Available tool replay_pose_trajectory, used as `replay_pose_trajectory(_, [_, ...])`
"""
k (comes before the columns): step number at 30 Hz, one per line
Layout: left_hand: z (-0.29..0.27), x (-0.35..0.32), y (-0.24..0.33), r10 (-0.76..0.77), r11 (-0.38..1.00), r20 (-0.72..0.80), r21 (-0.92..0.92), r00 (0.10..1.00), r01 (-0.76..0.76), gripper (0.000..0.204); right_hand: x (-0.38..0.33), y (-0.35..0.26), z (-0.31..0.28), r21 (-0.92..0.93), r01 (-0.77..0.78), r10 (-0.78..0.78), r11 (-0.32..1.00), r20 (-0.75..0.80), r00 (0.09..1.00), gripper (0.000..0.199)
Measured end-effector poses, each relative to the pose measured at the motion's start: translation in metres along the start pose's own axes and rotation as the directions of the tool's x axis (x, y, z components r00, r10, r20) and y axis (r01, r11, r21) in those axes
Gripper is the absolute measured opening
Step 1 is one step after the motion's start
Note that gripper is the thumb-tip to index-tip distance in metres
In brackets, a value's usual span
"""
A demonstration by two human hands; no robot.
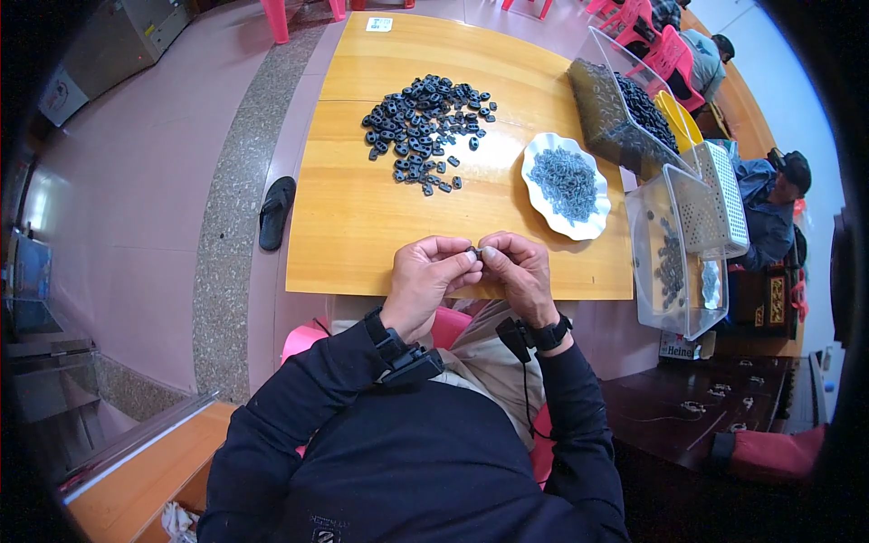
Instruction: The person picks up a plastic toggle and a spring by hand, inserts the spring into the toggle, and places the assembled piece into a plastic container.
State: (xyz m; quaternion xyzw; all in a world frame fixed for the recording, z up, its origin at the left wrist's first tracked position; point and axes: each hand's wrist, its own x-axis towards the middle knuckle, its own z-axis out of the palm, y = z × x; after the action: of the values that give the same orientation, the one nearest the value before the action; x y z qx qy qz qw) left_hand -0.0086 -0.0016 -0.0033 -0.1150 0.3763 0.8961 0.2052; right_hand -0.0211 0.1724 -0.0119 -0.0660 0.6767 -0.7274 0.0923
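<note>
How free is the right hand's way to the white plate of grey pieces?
Probably yes, it can reach: the white plate lies just ahead of the right hand, with only tabletop visible between. Its fingertips look busy, though, on a small dark piece with the left hand.

Small dark piece: largely covered by the fingertips of the left hand and the right hand; its outline cannot be made out. Heap of black pieces: lower layers are concealed by those on top. White scalloped plate: its middle is hidden under grey pieces, too small to be told apart singly. Yellow container: partly masked by the clear boxes. Pink stool: mostly obscured by the body. Pink chair legs: cut by the upper edge. Black top: cropped by the lower edge.
</note>
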Motion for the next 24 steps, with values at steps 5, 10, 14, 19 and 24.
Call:
replay_pose_trajectory(5, [0.000,0.000,-0.001,0.003,1.000,-0.011,0.005,1.000,-0.002,0.019,0.000,-0.002,0.000,-0.029,0.001,-0.001,1.000,0.003,1.000,0.010])
replay_pose_trajectory(10, [0.000,-0.001,-0.001,0.010,1.000,-0.016,0.017,1.000,-0.009,0.018,0.000,-0.004,0.001,-0.070,0.044,-0.044,0.997,0.009,0.999,0.008])
replay_pose_trajectory(14, [-0.001,-0.002,-0.001,0.027,0.999,-0.020,0.046,0.999,-0.026,0.017,0.000,-0.007,0.001,-0.115,0.057,-0.055,0.992,0.018,0.998,0.008])
replay_pose_trajectory(19, [-0.001,-0.002,-0.001,0.034,0.992,0.000,0.122,0.999,-0.034,0.014,0.000,-0.009,-0.001,-0.119,0.057,-0.051,0.991,0.050,0.997,0.007])
replay_pose_trajectory(24, [0.000,-0.001,-0.004,0.051,0.990,-0.016,0.135,0.999,-0.049,0.014,0.000,-0.011,0.000,-0.173,0.082,-0.073,0.982,0.057,0.996,0.007])
